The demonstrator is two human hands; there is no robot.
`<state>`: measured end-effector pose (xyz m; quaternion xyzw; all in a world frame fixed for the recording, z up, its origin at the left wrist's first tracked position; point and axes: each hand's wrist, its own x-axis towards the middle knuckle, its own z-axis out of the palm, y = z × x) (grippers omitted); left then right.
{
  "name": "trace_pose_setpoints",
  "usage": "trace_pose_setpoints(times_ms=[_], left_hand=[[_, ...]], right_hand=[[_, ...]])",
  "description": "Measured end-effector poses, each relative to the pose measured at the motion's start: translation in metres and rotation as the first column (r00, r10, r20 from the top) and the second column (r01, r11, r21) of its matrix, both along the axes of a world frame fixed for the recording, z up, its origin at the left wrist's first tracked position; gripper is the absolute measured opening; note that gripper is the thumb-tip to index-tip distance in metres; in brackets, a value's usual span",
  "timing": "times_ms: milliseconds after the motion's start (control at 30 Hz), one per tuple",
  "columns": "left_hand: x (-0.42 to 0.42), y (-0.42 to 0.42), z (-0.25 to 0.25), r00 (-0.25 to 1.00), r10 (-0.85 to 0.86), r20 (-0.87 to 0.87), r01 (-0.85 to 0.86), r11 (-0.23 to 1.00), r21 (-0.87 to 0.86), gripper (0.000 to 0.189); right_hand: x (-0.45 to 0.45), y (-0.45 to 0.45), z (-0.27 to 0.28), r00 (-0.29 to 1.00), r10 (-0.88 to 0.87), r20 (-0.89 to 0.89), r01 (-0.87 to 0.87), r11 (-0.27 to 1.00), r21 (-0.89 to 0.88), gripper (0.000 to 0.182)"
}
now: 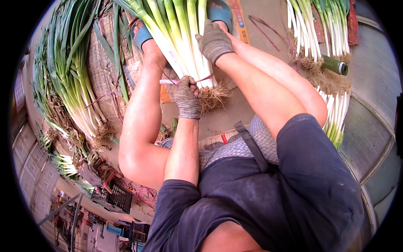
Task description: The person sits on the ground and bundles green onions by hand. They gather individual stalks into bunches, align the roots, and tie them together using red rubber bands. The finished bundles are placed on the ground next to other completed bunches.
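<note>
Between my legs lies a bundle of large green onions point(184, 41), white stems and roots towards me, green leaves running off the top edge. A thin reddish tie point(206, 78) passes around the stems just above the roots. My left hand point(188, 94), in a grey knit glove, is closed on the tie at the left side of the root end, with a pinkish-white strip point(169, 82) beside it. My right hand point(215, 41), gloved too, lies over the right side of the stems, its fingers pointing up along them; its palm side is hidden.
More green onions point(78, 85) lie on cardboard at the left, with loose ties. Bundles of green onions point(303, 31) and a green cylindrical container point(335, 65) are at the right, beside a ribbed panel wall point(374, 78). A black crate point(119, 197) stands at the lower left.
</note>
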<state>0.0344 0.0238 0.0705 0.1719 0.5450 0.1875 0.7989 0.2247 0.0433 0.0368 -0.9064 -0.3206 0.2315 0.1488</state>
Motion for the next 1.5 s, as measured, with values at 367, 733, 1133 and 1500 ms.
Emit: trace_pose_setpoints(times_ms=[367,733,1133,1500], left_hand=[[-0.003,-0.01,0.001,0.983,-0.002,-0.184,0.056,0.957,0.284,0.018],[-0.026,-0.014,-0.017,0.611,-0.347,-0.712,0.764,0.494,0.415,0.042],[-0.018,-0.008,0.038,0.961,0.113,-0.253,0.126,0.635,0.763,0.055],[-0.051,-0.039,-0.034,0.458,-0.306,-0.835,0.75,0.637,0.178,0.063]], right_hand=[[-0.1,-0.112,0.015,0.906,0.348,0.241,-0.407,0.873,0.269,0.03],[-0.115,-0.106,-0.073,0.783,0.604,-0.147,-0.511,0.761,0.4,0.018],[-0.1,-0.074,-0.019,0.772,0.274,-0.574,-0.229,0.962,0.151,0.05],[-0.097,-0.069,0.01,0.476,-0.14,-0.868,0.268,0.963,-0.009,0.044]])
